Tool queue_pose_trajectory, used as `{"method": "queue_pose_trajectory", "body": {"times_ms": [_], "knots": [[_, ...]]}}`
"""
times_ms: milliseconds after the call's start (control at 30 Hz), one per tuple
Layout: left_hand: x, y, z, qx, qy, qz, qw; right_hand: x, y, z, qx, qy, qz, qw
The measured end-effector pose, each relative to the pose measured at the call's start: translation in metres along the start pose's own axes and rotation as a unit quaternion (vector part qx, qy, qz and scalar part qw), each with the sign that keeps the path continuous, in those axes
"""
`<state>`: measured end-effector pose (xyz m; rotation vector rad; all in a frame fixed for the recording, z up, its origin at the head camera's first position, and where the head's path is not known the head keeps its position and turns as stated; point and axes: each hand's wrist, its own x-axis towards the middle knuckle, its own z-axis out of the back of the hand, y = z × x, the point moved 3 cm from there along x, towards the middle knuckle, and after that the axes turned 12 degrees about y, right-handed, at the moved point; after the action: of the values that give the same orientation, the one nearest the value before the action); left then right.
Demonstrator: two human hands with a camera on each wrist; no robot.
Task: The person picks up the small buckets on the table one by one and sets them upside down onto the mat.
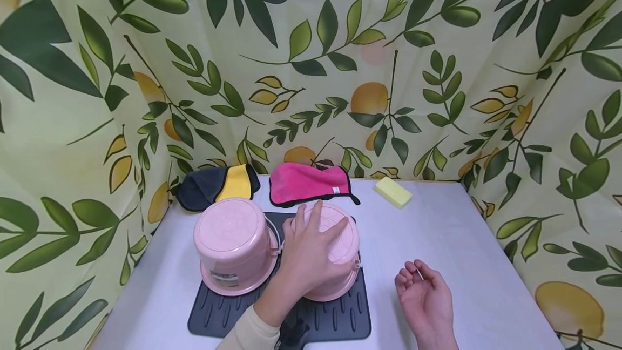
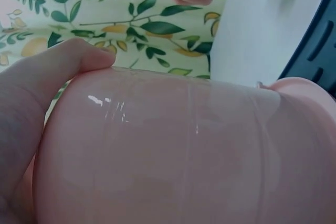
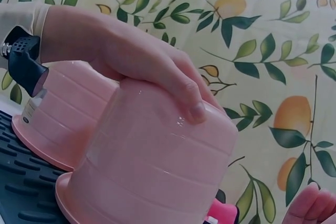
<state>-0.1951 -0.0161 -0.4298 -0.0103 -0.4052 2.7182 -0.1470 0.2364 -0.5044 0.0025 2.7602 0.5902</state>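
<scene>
Two pink buckets stand upside down, side by side, on a dark ribbed mat (image 1: 330,323). My left hand (image 1: 308,253) lies over the base of the right-hand bucket (image 1: 347,244) and grips it. In the right wrist view the thumb (image 3: 195,109) of that hand bends over the bucket's upper edge; its other fingers are largely hidden there. The left-hand bucket (image 1: 230,226) is untouched and has a label low on its side. My right hand (image 1: 427,296) hovers off to the right, palm up, with loosely curled fingers and nothing in it.
Behind the buckets lie a black and yellow cloth (image 1: 233,182) and a pink cloth with dark edging (image 1: 306,182). A yellow sponge (image 1: 393,192) rests at the back right of the white table (image 1: 466,242). Leaf-patterned fabric (image 1: 311,85) walls the back and sides.
</scene>
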Motion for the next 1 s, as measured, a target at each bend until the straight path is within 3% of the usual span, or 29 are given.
{"method": "queue_pose_trajectory", "body": {"times_ms": [467, 1000], "knots": [[0.008, 0.003, -0.004, -0.001, 0.018, 0.007, 0.9998, -0.003, 0.002, -0.002, 0.006, 0.046, 0.003, 0.9989], [0.013, -0.001, -0.006, 0.008, 0.023, 0.029, 0.9993, -0.003, 0.002, -0.001, 0.001, 0.009, 0.007, 0.9999]]}}
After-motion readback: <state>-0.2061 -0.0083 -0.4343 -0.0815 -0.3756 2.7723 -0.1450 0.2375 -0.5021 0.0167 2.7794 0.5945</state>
